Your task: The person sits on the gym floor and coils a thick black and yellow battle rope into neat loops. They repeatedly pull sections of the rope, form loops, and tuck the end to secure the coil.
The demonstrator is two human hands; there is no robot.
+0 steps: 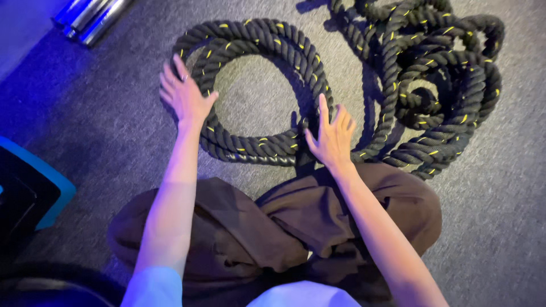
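A thick black rope with yellow flecks lies on the grey carpet. Part of it forms a neat round coil [256, 40] in front of me; the remainder is a loose tangled heap [438, 85] at the upper right. My left hand [183, 94] rests flat, fingers spread, on the coil's left side. My right hand [331, 136] lies open on the coil's right side, near where the rope runs off toward the heap. Neither hand grips the rope. My knees in brown trousers [256, 227] are just below the coil.
Grey carpet floor [102, 113] all around. Shiny metal bars [94, 17] lie at the top left corner. A black pad with a blue edge [28, 193] sits at the left edge, and a dark curved object [51, 287] shows at the bottom left.
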